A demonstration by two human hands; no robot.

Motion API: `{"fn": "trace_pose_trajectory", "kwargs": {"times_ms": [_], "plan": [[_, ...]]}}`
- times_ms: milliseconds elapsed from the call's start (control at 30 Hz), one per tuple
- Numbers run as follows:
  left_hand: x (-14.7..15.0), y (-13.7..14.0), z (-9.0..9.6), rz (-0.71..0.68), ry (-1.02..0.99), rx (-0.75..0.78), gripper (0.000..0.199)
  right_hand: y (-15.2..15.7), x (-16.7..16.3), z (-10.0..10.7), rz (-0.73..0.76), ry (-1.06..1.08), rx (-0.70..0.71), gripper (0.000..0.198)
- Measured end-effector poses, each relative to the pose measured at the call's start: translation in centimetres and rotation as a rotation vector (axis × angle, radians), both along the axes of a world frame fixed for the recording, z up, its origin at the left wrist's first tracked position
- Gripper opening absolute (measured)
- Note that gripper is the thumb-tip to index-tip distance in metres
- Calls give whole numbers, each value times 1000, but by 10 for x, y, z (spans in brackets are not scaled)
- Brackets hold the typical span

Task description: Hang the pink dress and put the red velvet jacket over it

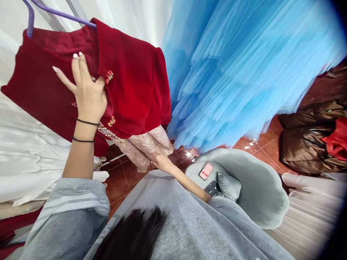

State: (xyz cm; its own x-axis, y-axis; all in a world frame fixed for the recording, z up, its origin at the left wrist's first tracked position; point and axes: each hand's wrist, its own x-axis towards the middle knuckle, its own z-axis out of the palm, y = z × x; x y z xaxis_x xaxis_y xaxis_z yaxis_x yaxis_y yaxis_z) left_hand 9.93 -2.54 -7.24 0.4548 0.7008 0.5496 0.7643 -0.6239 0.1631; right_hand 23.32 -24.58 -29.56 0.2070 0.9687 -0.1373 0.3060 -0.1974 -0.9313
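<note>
A dark red velvet jacket with beaded fastenings hangs from a purple hanger at the upper left. Over its front lies my left hand. Three of its fingers are spread, while thumb and forefinger close on the jacket's front edge beside a jewelled button. Below the jacket falls a pale pink sequined skirt. My right hand, lower down, has its fingers closed at the skirt's lower edge; the fingertips are partly hidden.
Blue tulle hangs at the upper right. A grey-green shell chair holds a phone and a cushion. White garments hang on the left. Brown shiny bags rest on the red tile floor.
</note>
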Motion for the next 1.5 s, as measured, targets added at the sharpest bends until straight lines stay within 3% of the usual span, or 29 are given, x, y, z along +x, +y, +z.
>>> {"fn": "trace_pose_trajectory", "kwargs": {"times_ms": [67,133,233,333,533,733,833,967,1067,1133,1233,1367,1433,1500], "plan": [[7,-7,-3,-16,-37,-33,24,22,-11,35,-55,-75,181,63],[12,-16,-5,-13,-43,-43,24,49,-21,79,-129,-210,290,74],[18,-27,-5,-91,19,-27,37,93,-27,140,-121,-431,259,90],[15,-28,-2,-162,47,16,36,129,-16,174,-107,-576,297,82],[-35,-11,-4,19,50,89,37,176,65,182,-209,-571,625,52],[-99,-10,2,141,51,75,30,212,143,221,-328,-483,632,37],[-116,-14,3,217,-100,133,23,209,153,239,-203,-592,669,42],[-104,-11,-20,392,-284,168,64,197,138,242,-47,-896,646,68],[-93,-2,-40,423,-353,115,68,197,132,241,-100,-1008,603,46],[-101,2,-43,370,-379,101,68,201,139,246,-98,-936,655,29],[-139,2,-29,336,-420,143,72,212,162,258,-26,-615,692,11],[-192,15,-3,425,-444,212,55,237,184,274,147,27,453,14],[-202,33,-1,404,-524,222,43,248,181,274,247,248,344,19],[-196,53,-8,328,-723,142,29,253,165,267,258,371,322,15]]}}
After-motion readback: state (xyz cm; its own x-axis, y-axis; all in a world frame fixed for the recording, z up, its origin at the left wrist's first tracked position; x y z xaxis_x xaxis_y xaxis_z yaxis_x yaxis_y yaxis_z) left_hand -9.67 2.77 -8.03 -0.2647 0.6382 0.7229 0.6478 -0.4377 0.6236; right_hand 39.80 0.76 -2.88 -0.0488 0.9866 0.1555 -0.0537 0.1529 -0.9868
